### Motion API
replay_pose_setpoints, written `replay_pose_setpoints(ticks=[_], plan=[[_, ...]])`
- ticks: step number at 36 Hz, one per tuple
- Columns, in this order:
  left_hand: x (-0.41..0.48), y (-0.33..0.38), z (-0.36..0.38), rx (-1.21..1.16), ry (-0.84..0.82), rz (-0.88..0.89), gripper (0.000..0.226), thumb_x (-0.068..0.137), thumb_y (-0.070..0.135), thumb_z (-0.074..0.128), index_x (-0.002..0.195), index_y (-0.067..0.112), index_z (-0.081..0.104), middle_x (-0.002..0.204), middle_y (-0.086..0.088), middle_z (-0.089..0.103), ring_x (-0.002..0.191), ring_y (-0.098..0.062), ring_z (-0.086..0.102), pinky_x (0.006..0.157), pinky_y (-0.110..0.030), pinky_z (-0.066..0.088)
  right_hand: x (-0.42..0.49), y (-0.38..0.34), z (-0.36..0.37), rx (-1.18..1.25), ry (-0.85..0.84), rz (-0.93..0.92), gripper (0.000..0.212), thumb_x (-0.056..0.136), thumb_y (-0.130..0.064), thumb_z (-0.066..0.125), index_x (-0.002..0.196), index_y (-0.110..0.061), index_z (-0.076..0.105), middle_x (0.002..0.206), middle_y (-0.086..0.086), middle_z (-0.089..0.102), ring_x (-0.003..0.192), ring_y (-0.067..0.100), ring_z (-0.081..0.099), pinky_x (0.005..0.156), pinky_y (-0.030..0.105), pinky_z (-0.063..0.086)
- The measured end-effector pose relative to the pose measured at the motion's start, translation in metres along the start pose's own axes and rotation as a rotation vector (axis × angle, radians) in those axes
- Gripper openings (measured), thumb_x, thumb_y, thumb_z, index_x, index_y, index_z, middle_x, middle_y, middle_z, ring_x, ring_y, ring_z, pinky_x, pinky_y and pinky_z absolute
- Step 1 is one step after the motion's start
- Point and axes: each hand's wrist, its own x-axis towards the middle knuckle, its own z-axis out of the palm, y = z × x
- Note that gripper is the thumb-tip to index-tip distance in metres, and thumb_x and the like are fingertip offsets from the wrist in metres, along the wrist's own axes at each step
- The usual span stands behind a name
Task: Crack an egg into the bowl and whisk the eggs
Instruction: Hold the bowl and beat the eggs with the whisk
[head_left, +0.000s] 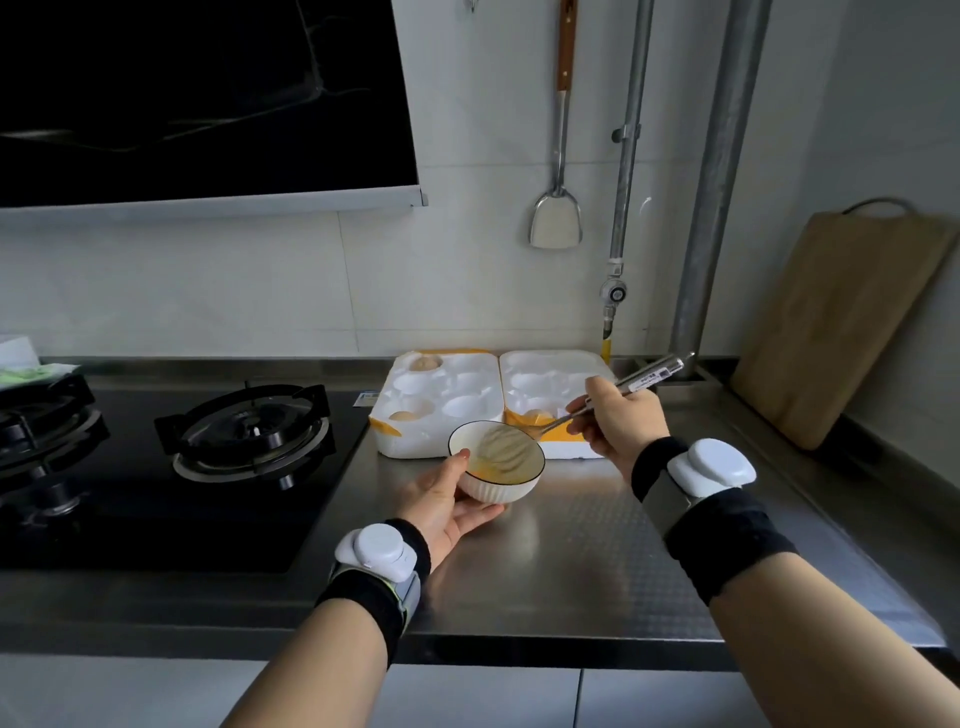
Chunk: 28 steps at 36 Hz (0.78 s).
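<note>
A white ribbed bowl (506, 488) with a dark rim is tilted toward me on the steel counter, yellow beaten egg (480, 470) pooled at its low side. My left hand (447, 501) cups the bowl from below and the left, thumb on the rim. My right hand (618, 418) grips the steel handle of a whisk (644, 379); its wire head is blurred inside the bowl. Behind the bowl lie two white foam egg trays (467, 374) with brown eggs, one (426, 362) at the back left, one (404, 415) at the front left and one (537, 414) in the right tray.
A black gas hob (249, 431) with two burners fills the counter to the left. A wooden cutting board (831, 322) leans on the right wall. A metal spatula (556, 218) hangs on the tiled wall beside two pipes. The range hood (208, 104) is above left.
</note>
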Motion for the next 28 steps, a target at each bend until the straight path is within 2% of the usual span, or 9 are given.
replay_pose_setpoints(ticks=[9,13,16,20,23,28], plan=[[0.0017,-0.0005,-0.0012,0.008,-0.010,0.004,0.033,0.087,0.017,0.075,0.109,-0.002,0.061,0.112,-0.024,0.065,0.084,-0.046,0.073,0.065,-0.050,0.062,-0.0023,0.0001,0.0026,-0.048,-0.024,0.013,0.037,0.088,-0.023,0.050,0.064,-0.004,0.071,0.050,0.012,0.065,0.034,0.015,0.045,0.036,0.020,0.033],[0.0020,-0.0007,-0.0015,0.014,-0.008,0.006,0.033,0.086,0.018,0.075,0.109,-0.002,0.062,0.113,-0.024,0.066,0.085,-0.047,0.072,0.066,-0.050,0.062,-0.0010,-0.0004,0.0016,0.033,-0.003,0.022,0.038,0.089,-0.023,0.050,0.064,-0.003,0.071,0.051,0.014,0.065,0.035,0.015,0.045,0.037,0.021,0.033],[0.0024,-0.0010,-0.0015,0.013,-0.004,0.009,0.035,0.087,0.018,0.075,0.111,-0.003,0.062,0.114,-0.025,0.065,0.087,-0.047,0.072,0.067,-0.051,0.062,-0.0019,0.0002,0.0024,-0.051,-0.013,0.013,0.037,0.087,-0.023,0.050,0.065,-0.003,0.072,0.051,0.013,0.066,0.035,0.015,0.046,0.037,0.020,0.034],[0.0018,-0.0008,-0.0008,0.009,-0.002,0.013,0.031,0.087,0.019,0.074,0.107,-0.002,0.063,0.108,-0.024,0.067,0.084,-0.046,0.073,0.066,-0.051,0.062,-0.0005,0.0028,0.0015,0.029,-0.007,0.017,0.040,0.092,-0.026,0.051,0.066,-0.003,0.071,0.050,0.013,0.065,0.035,0.015,0.046,0.036,0.020,0.033],[0.0004,-0.0008,-0.0006,0.019,-0.005,0.011,0.031,0.088,0.018,0.074,0.108,-0.003,0.062,0.108,-0.025,0.067,0.085,-0.047,0.072,0.066,-0.051,0.062,-0.0017,0.0037,0.0011,-0.046,-0.012,0.018,0.037,0.086,-0.025,0.050,0.065,-0.004,0.072,0.050,0.012,0.066,0.034,0.014,0.046,0.036,0.020,0.035],[-0.0001,0.0001,0.0006,0.012,0.009,0.008,0.030,0.088,0.018,0.073,0.108,-0.002,0.062,0.111,-0.024,0.065,0.084,-0.046,0.073,0.066,-0.052,0.062,-0.0007,0.0037,0.0017,-0.018,0.016,-0.004,0.037,0.085,-0.026,0.050,0.063,-0.004,0.072,0.051,0.013,0.066,0.034,0.014,0.046,0.037,0.020,0.034]])
